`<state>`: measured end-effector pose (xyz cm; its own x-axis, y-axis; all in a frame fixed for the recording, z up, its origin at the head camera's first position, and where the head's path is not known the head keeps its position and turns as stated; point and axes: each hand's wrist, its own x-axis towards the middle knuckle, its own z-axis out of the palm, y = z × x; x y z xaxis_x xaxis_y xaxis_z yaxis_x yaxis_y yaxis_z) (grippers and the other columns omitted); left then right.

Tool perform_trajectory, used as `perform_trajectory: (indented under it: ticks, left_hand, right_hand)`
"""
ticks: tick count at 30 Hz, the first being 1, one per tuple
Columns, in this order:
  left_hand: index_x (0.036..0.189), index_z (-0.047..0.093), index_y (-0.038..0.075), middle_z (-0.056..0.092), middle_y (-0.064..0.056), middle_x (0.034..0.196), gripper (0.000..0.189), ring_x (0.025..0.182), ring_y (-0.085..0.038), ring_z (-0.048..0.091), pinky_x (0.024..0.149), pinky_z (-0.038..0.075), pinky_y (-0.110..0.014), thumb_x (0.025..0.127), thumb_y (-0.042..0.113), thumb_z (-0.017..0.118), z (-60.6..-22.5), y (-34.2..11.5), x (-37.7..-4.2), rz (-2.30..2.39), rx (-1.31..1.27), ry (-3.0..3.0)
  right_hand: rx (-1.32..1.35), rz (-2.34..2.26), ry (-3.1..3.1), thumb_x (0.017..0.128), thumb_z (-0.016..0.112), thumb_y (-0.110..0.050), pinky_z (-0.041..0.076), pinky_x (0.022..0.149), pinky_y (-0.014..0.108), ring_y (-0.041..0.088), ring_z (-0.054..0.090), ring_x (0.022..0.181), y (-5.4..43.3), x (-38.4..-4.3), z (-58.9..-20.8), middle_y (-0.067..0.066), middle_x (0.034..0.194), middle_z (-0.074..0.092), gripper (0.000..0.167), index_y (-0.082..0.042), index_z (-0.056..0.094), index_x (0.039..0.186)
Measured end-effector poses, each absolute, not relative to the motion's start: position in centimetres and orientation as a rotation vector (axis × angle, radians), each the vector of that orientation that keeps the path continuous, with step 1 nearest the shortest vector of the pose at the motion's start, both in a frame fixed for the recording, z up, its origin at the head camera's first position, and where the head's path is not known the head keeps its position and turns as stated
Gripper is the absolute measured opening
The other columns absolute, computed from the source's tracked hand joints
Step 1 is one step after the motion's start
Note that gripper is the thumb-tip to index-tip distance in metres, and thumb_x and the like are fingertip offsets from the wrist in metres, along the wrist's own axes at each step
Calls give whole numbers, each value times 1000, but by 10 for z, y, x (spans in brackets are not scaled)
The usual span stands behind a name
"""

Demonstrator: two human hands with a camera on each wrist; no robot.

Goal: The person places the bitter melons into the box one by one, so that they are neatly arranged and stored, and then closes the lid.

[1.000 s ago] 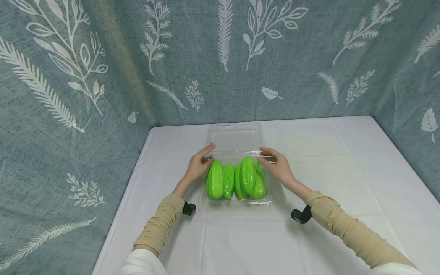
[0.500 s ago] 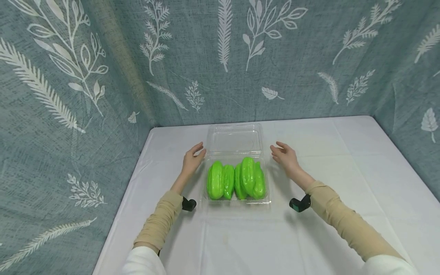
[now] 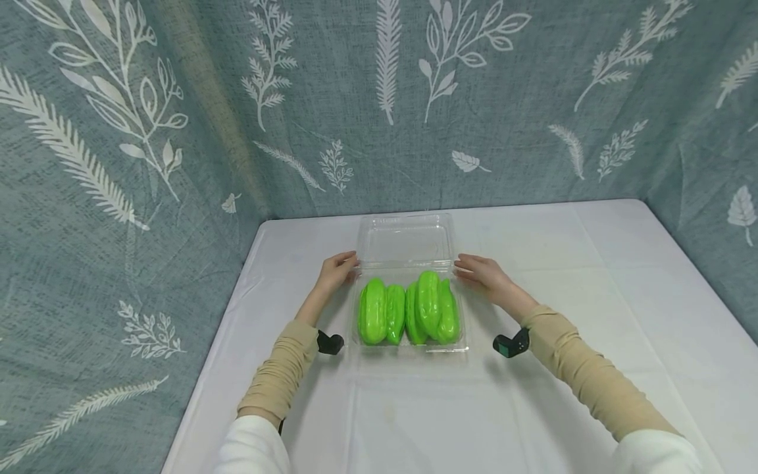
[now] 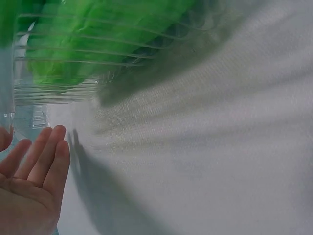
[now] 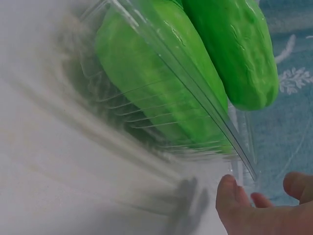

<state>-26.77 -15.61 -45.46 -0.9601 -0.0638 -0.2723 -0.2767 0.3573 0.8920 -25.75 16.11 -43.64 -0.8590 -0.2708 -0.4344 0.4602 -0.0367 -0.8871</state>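
A clear plastic clamshell box (image 3: pixel 447 349) lies on the table with its lid (image 3: pixel 405 240) folded back, flat towards the far edge. Several glossy bright green cucumber-shaped pieces (image 3: pixel 374 313) fill the base side by side, one sitting higher than its neighbours. Beside the box's left rear corner, near the hinge, is my left hand (image 3: pixel 337 271); its fingers look extended in the left wrist view. My right hand (image 3: pixel 487 280) reaches the opposite rear corner, fingers pointing at the hinge. In the right wrist view, thumb and fingers stand apart close to the rim. Whether fingertips touch the plastic, I cannot tell.
A white cloth covers the table (image 3: pixel 592 296). Grey-green curtains (image 3: pixel 503 131) with white leaf prints hang behind it and along both sides. A black wrist camera (image 3: pixel 510 343) sits under the right forearm, another (image 3: pixel 329 342) under the left.
Both hands first drew outward from the box's rear corners, then came back in beside the hinge. The box, its lid and the green pieces stay where they were.
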Motion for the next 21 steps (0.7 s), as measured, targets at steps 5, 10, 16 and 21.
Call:
perform_trajectory:
  ticks: [5,10,16,21]
  left_hand:
    - [137,49,2,59,-21,128,43,76,-4,60,69,51,-13,98,21,50,-456,-156,-268,1654,-285,2464]
    - [132,52,-2,57,-22,129,40,107,-27,63,90,57,-28,96,15,54,-456,-159,-265,1698,-214,2541]
    - [117,58,-5,59,-22,125,30,112,-35,60,93,55,-32,89,5,63,-456,-163,-264,1846,-119,2607]
    - [108,60,-6,62,-21,121,22,103,-21,65,89,56,-23,88,4,65,-456,-170,-259,1877,63,2615]
  right_hand:
    - [164,-1929,1774,104,35,-23,27,120,36,33,26,143,161,-257,-437,22,156,20,59,2,10,151]
    - [109,-1945,1781,104,35,-25,29,119,37,35,28,142,164,-259,-439,22,155,21,58,1,12,151]
    - [23,-1932,1845,105,30,-33,31,118,42,38,32,139,171,-262,-440,23,153,25,57,2,20,149]
    - [-62,-1792,2011,103,21,-47,33,116,46,39,36,137,181,-261,-437,26,149,33,67,5,32,143]
